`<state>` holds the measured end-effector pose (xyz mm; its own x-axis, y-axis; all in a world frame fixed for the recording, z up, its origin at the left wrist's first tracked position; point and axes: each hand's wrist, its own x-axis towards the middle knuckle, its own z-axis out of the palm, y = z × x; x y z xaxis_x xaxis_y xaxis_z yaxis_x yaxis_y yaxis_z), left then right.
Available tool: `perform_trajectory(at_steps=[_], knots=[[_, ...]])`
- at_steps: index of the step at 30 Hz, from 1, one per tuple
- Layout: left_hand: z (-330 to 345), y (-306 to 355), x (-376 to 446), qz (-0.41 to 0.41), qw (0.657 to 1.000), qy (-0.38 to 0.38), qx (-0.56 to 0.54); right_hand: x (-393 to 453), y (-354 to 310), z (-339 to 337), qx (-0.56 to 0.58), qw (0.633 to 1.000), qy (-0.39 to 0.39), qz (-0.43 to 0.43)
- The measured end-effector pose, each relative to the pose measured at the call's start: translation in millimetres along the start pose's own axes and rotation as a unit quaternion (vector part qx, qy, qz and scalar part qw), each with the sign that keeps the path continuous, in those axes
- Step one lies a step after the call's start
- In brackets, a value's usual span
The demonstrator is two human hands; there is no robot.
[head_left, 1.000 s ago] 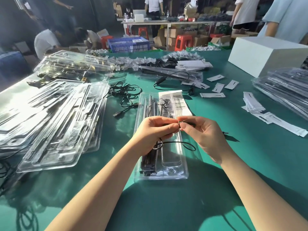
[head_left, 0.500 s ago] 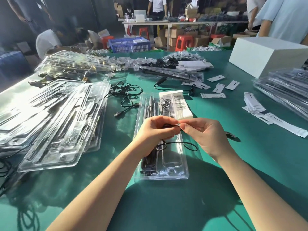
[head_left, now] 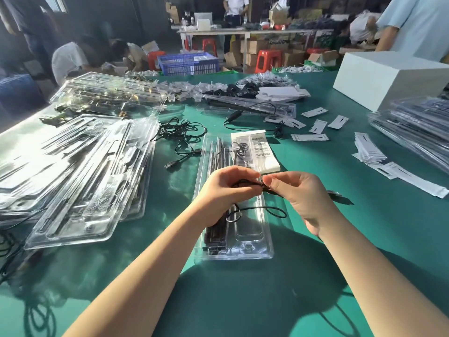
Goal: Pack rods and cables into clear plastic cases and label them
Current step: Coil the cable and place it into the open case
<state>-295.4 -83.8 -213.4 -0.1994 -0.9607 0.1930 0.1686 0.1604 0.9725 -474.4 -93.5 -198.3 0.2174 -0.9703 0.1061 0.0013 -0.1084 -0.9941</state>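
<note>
Barely shifted, left hand (head_left: 226, 188) and right hand (head_left: 300, 198) still pinch, seemingly, the black cable (head_left: 257, 210).

I see a clear plastic case (head_left: 252, 249) lying open on the table, dark rods (head_left: 220, 154) along its left channel, thin black cable (head_left: 267, 210) looped above, white label (head_left: 263, 152) at its far end.

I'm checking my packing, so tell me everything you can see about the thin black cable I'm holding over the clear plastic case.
The thin black cable looks like flexible rubbery cord. Both hands pinch it together above the open clear plastic case: left hand and right hand meet at a bunched section. A loose loop hangs below, over the case's empty compartment. Its dark plug end sticks out past the right hand.
</note>
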Motion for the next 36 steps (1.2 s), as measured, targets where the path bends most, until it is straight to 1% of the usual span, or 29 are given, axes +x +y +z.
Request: perform_trajectory(at_steps=[4,6,11,15,23,27,29,32,36], knots=[[-0.8,-0.3,-0.8,-0.003,1.000,-0.012,-0.015,1.8,-1.4,-10.7,0.047,0.993,-0.067,0.088],[-1.2,0.2,-0.7,-0.006,1.000,-0.019,-0.021,2.4,-1.2,-13.8,0.048,0.990,-0.085,0.099],[-1.3,0.0,-1.4,-0.004,0.999,-0.035,-0.016,4.1,0.9,-16.8,0.033,0.989,-0.111,0.088],[-2.3,0.2,-2.0,-0.005,0.999,-0.044,-0.022,6.5,4.6,-19.8,0.061,0.984,-0.134,0.102],[-2.5,4.7,-3.0,-0.020,0.998,-0.057,-0.010,4.2,4.9,-8.7,-0.059,0.990,-0.122,0.031],[-0.7,3.8,-2.8,-0.038,0.998,-0.049,0.016,4.0,6.3,-8.0,-0.035,0.998,-0.057,0.002],[0.1,3.8,-3.2,-0.046,0.997,-0.047,0.028,4.9,5.9,-8.0,-0.050,0.998,-0.034,-0.014],[-0.4,5.3,-3.2,-0.053,0.997,-0.047,0.031,4.7,7.1,-5.3,-0.049,0.998,-0.037,-0.028],[0.2,4.7,-2.3,-0.045,0.996,-0.036,0.063,4.4,7.8,-4.9,-0.058,0.996,-0.047,-0.049]])
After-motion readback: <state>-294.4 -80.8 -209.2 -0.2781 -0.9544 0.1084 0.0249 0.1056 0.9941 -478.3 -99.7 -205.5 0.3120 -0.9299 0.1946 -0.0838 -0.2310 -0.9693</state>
